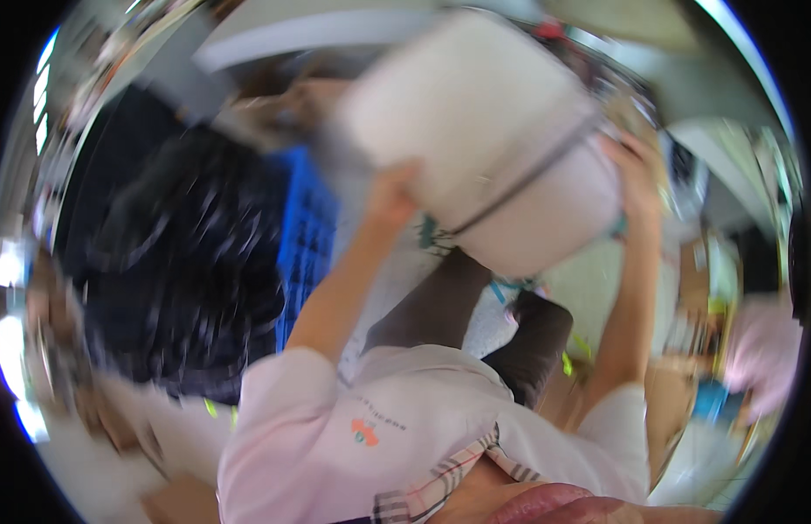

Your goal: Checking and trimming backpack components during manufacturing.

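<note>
in the head view, the white box (488,131) is held up in front of the person's body, tilted, well clear of the floor. it is off-white and boxy with rounded corners, and a dark line slants across it, setting off a narrower, slightly pinkish face from the broad one. motion blur softens its edges and hides finer detail.

the left hand (395,194) grips its lower left edge; how its fingers bend is too blurred to tell. the right hand (637,170) grips the right side, fingers spread along the edge near the dark line.

below the box are the person's dark trousers (427,306) and part of the floor, with yellow-green scraps (569,363) near the right leg. the box covers much of what lies behind it; a small red thing (550,31) shows past its top right.

to the left stands a blue crate (311,236) with slatted walls. a heap of shiny black plastic (182,262) bulges beside its wall; i cannot tell whether it sits inside. at right are a brown carton (695,269) and a blurred pink thing (762,349).
</note>
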Demonstrator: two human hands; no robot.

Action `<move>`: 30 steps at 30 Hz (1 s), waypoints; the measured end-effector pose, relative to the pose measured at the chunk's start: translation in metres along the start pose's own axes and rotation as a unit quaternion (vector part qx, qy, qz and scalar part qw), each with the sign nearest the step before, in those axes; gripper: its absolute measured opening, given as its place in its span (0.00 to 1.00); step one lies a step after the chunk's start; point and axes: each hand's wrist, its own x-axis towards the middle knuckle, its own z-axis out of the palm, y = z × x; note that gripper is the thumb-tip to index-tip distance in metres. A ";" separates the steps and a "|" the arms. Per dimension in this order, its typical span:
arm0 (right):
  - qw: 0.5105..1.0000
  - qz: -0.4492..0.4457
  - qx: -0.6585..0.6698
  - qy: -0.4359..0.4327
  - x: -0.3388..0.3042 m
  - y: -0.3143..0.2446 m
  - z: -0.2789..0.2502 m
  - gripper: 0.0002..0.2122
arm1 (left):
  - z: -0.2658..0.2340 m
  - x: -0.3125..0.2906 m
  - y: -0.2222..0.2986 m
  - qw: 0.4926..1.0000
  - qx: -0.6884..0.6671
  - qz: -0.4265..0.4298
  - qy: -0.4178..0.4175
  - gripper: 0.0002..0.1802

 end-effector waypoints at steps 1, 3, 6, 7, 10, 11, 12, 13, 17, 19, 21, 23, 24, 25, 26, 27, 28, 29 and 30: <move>0.999 -0.048 0.012 0.004 -0.015 -0.006 0.005 0.10 | 0.011 -0.008 -0.001 0.996 0.039 -0.048 0.070 0.15; 0.974 -0.170 -0.149 -0.002 -0.053 -0.035 0.020 0.09 | 0.019 -0.044 0.006 0.971 0.164 -0.160 0.072 0.37; 0.872 -0.391 -0.285 -0.080 -0.102 -0.077 0.055 0.07 | 0.039 -0.099 0.036 0.973 0.100 -0.198 0.070 0.43; 0.838 -0.475 -0.241 -0.119 -0.114 -0.094 0.074 0.07 | 0.051 -0.113 0.047 0.980 0.095 -0.172 0.024 0.44; 0.734 -0.613 -0.209 -0.205 -0.145 -0.116 0.109 0.06 | 0.081 -0.144 0.079 0.982 0.129 -0.134 -0.039 0.47; 0.732 -0.618 -0.198 -0.207 -0.151 -0.122 0.120 0.06 | 0.082 -0.150 0.088 0.977 0.167 -0.122 -0.060 0.47; 0.703 -0.645 -0.191 -0.230 -0.157 -0.128 0.126 0.07 | 0.083 -0.151 0.094 0.981 0.121 -0.151 -0.004 0.36; 0.673 -0.671 -0.185 -0.252 -0.162 -0.135 0.132 0.07 | 0.083 -0.155 0.101 0.981 0.124 -0.148 -0.001 0.36; 0.603 -0.730 -0.179 -0.267 -0.180 -0.157 0.154 0.09 | 0.074 -0.179 0.132 0.983 0.173 -0.040 0.050 0.15; 0.629 -0.712 -0.179 -0.255 -0.184 -0.176 0.161 0.09 | 0.065 -0.194 0.148 0.964 0.214 0.044 0.151 0.07; 0.644 -0.691 -0.165 -0.284 -0.185 -0.195 0.163 0.11 | 0.063 -0.212 0.173 0.954 0.202 0.146 0.165 0.07; 0.713 -0.588 0.071 -0.375 -0.183 -0.205 0.171 0.17 | 0.057 -0.239 0.206 0.914 0.242 0.238 0.223 0.12; 0.723 -0.565 0.099 -0.384 -0.178 -0.212 0.168 0.19 | 0.042 -0.263 0.229 0.929 0.223 0.273 0.116 0.13; 0.734 -0.542 0.124 -0.389 -0.172 -0.217 0.161 0.21 | 0.031 -0.290 0.253 0.931 0.201 0.303 0.004 0.14; 0.755 -0.545 0.150 -0.332 -0.161 -0.208 0.170 0.18 | 0.018 -0.311 0.273 0.933 0.198 0.301 0.008 0.14; 0.841 -0.358 0.237 -0.329 -0.160 -0.199 0.176 0.16 | 0.005 -0.326 0.293 0.890 0.224 0.380 0.119 0.14; 0.893 -0.268 0.196 -0.303 -0.155 -0.202 0.183 0.13 | 0.000 -0.343 0.312 0.823 0.250 0.453 0.233 0.14; 0.912 -0.198 0.178 -0.312 -0.143 -0.193 0.199 0.12 | -0.009 -0.344 0.326 0.745 0.267 0.511 0.335 0.14; 0.917 -0.190 0.138 -0.324 -0.127 -0.177 0.218 0.11 | -0.002 -0.341 0.340 0.780 0.212 0.499 0.314 0.12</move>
